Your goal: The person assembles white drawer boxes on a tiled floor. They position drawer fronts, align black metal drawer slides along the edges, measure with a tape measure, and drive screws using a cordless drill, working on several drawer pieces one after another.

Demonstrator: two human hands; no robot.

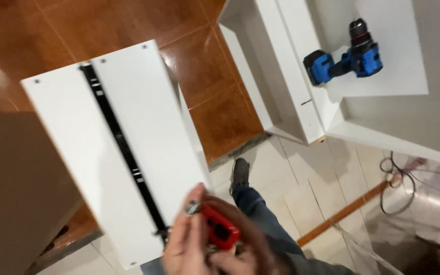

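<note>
At the white panel's (113, 153) near end, with 1 black rail (123, 147) already mounted, the left hand (184, 244) and right hand (240, 254) both seem closed around a red tape measure (220, 231), while the blue drill (345, 58) lies unused.

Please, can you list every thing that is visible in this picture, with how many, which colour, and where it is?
white panel: one, white, left of centre, tilted
drawer slide: one, black, along the panel
cordless drill: one, blue and black, lying on the white cabinet, top right
white cabinet: one, white, upper right
cable: one, dark, on the floor at right
floor tiles: brown above, pale below
red tool: one, red and black, in the hands
shoe: one, dark, centre
hands: two, bottom centre, around the red tool; which is which is unclear
</note>
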